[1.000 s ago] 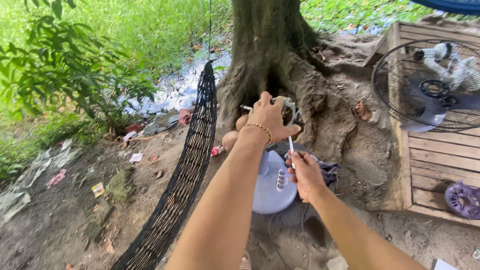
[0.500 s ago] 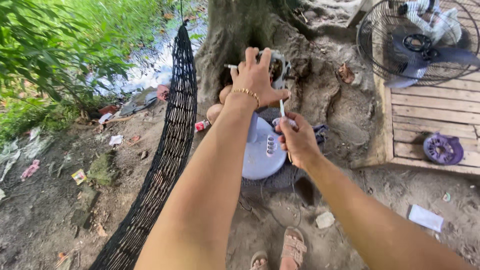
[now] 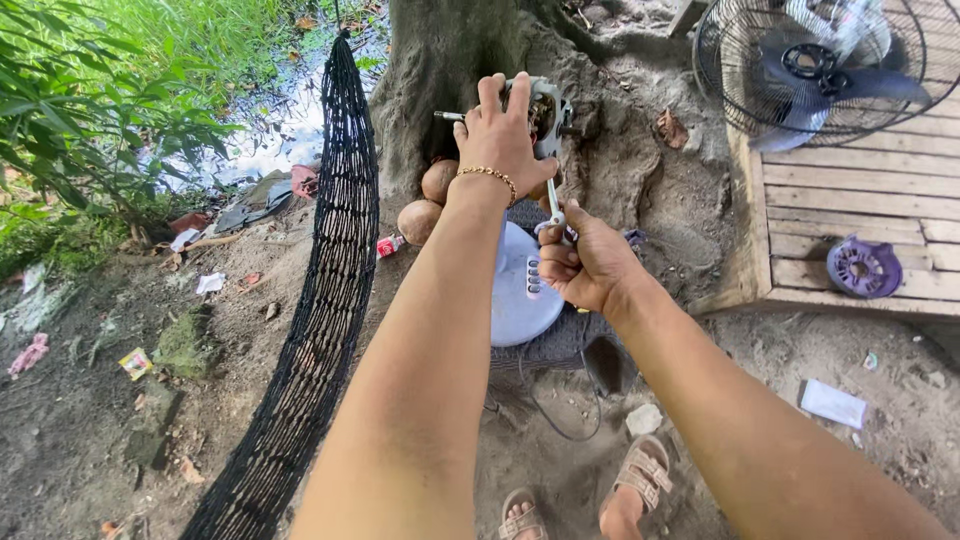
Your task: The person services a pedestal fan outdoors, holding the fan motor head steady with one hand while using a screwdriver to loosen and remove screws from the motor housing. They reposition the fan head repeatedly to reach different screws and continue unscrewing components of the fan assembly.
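I'm watching the left hand (image 3: 505,135) clamping its fingers around the fan motor (image 3: 545,110), holding it up in front of the tree trunk (image 3: 440,60), seemingly to steady it. The right hand (image 3: 585,262) is fisting tight on a screwdriver (image 3: 553,200), tip pointing up into the motor from below. The round white fan base (image 3: 520,300) is lying on the ground underneath.
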Tool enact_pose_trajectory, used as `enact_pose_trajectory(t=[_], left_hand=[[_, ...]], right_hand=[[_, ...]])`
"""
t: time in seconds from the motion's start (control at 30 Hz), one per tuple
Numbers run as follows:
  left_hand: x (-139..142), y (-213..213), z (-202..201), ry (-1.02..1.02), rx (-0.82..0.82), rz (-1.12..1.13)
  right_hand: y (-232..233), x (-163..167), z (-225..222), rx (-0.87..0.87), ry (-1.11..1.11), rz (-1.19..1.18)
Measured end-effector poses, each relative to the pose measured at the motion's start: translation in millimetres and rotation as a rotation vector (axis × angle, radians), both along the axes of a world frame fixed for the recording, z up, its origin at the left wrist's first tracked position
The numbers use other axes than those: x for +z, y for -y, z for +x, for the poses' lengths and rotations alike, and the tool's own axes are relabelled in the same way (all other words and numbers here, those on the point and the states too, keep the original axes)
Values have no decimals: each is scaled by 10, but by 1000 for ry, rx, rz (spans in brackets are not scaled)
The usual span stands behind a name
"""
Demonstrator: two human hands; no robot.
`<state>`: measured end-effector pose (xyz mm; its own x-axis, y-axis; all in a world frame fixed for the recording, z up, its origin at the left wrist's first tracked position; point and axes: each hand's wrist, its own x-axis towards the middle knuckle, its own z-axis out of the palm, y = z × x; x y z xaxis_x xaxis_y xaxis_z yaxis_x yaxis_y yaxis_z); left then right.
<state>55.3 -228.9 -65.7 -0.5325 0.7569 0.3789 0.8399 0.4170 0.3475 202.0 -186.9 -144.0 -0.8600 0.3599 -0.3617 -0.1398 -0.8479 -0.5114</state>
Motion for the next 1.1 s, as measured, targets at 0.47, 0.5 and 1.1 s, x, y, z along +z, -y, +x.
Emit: enact_pose_trajectory(t=[0.47, 0.5, 1.1], left_hand=[[161, 40, -253, 18, -104, -197], [146, 41, -253, 19, -106, -178], [-12, 34, -266, 30, -113, -194]], right_hand=[[44, 2, -166, -134, 150, 87], [30, -17, -165, -179, 291, 274], [573, 190, -152, -377, 328, 730]])
